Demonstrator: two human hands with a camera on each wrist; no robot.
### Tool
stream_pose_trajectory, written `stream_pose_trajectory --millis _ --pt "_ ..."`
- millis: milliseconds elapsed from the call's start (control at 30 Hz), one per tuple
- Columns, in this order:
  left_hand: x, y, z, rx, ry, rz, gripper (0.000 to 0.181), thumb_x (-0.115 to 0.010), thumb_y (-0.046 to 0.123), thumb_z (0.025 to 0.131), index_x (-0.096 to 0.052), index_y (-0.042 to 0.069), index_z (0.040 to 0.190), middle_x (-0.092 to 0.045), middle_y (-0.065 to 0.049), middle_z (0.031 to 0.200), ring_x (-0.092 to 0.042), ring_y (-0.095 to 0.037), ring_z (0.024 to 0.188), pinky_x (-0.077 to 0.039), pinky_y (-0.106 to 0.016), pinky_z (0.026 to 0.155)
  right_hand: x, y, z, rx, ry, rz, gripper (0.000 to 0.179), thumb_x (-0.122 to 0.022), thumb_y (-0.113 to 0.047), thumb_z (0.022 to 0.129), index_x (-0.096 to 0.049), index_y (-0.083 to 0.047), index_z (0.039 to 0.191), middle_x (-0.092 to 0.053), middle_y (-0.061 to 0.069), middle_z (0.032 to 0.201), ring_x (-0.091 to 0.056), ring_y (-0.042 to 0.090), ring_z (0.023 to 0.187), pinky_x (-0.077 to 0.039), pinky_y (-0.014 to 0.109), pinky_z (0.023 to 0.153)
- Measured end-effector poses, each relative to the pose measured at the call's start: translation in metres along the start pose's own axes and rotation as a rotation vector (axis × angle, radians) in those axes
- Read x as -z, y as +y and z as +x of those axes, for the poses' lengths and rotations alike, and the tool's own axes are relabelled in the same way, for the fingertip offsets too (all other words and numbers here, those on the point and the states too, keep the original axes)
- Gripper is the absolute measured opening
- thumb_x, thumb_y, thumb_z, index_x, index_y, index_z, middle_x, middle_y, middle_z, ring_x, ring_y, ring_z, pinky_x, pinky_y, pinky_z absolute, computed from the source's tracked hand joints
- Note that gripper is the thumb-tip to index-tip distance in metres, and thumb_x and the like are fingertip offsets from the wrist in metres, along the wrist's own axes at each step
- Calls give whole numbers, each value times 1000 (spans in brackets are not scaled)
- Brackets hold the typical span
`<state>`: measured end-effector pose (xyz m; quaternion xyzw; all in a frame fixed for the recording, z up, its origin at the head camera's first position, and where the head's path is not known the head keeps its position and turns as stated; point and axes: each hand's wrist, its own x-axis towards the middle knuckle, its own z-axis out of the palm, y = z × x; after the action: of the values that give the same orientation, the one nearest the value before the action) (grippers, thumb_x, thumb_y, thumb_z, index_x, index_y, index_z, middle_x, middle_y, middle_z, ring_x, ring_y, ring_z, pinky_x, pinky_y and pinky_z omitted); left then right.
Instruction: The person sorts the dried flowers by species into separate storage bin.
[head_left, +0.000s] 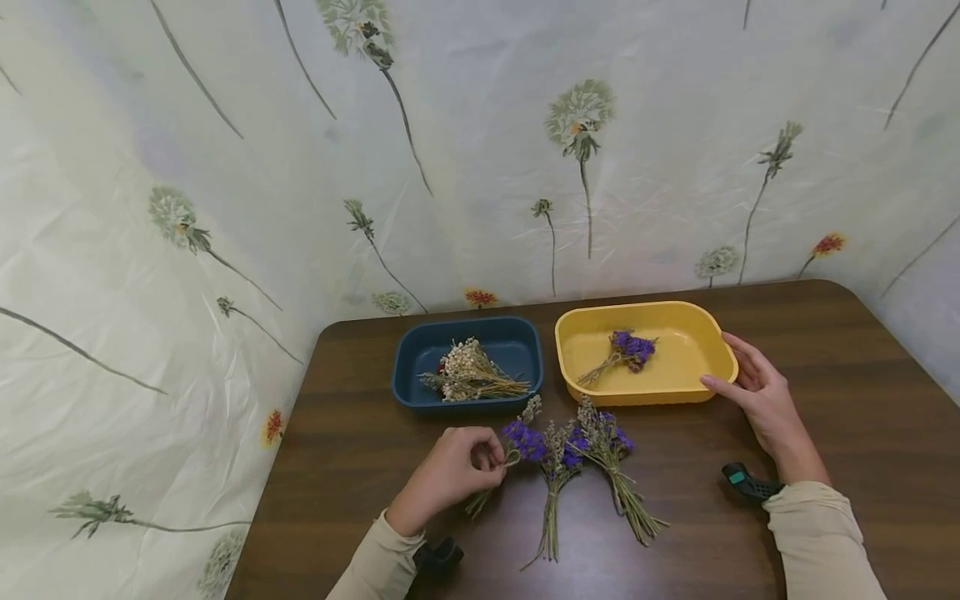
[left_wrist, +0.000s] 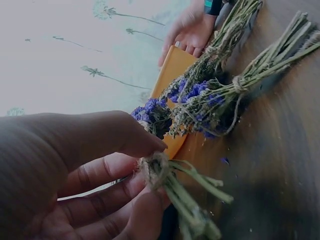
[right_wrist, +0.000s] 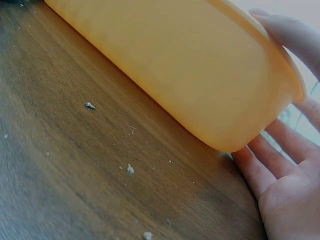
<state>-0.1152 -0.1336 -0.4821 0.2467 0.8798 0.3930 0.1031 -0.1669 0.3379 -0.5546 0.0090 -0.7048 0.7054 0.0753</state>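
My left hand pinches a small bunch of dried purple flowers at its twine-tied stems. In the left wrist view the twine knot sits at my thumb and fingertips, with cut stems sticking out below. Beside it on the table lie two more tied bunches, a middle bunch and a right bunch. My right hand holds the right end of a yellow tray, thumb at the rim and fingers against the outer wall. A purple flower bunch lies inside that tray.
A dark blue tray stands left of the yellow one, holding a bunch of pale dried flowers. Bits of plant debris are scattered over the brown wooden table. A flower-printed curtain hangs behind the table.
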Motion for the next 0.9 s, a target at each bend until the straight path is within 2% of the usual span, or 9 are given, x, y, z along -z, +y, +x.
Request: stream_pose_trajectory --millis 333,567,767,867,900 --pt "3 16 15 -64 -3 27 13 -79 7 84 -70 16 84 -70 5 76 -60 0 62 -52 -18 61 1 1 1 3 -7 26 75 -69 -1 97 -35 -18 162 -31 -1 171 -53 -11 122 -46 0 89" --pt "6 31 29 -56 -22 31 14 -79 9 86 -68 18 86 -67 8 76 -59 1 63 -51 -18 61 2 1 1 9 -11 25 76 -70 -1 97 -35 -18 162 -30 0 171 -52 -11 123 -46 0 90" --pt "6 42 44 -82 -26 41 13 -78 10 88 -68 19 87 -67 8 78 -59 0 66 -52 -18 64 2 2 1 9 -8 16 76 -70 -2 97 -35 -18 162 -30 0 171 -51 -10 125 -46 0 90" --pt "6 47 53 -88 -30 42 13 -78 10 88 -69 19 87 -67 8 79 -60 0 66 -56 -24 66 2 2 1 9 -8 2 76 -69 -2 97 -34 -18 162 -29 0 171 -50 -10 127 -45 0 91" --pt "6 48 56 -91 -30 51 13 -77 11 88 -69 20 87 -68 8 78 -60 0 66 -59 -28 77 2 2 1 10 -8 -2 76 -69 -2 97 -34 -18 162 -29 0 171 -50 -10 127 -45 0 91"
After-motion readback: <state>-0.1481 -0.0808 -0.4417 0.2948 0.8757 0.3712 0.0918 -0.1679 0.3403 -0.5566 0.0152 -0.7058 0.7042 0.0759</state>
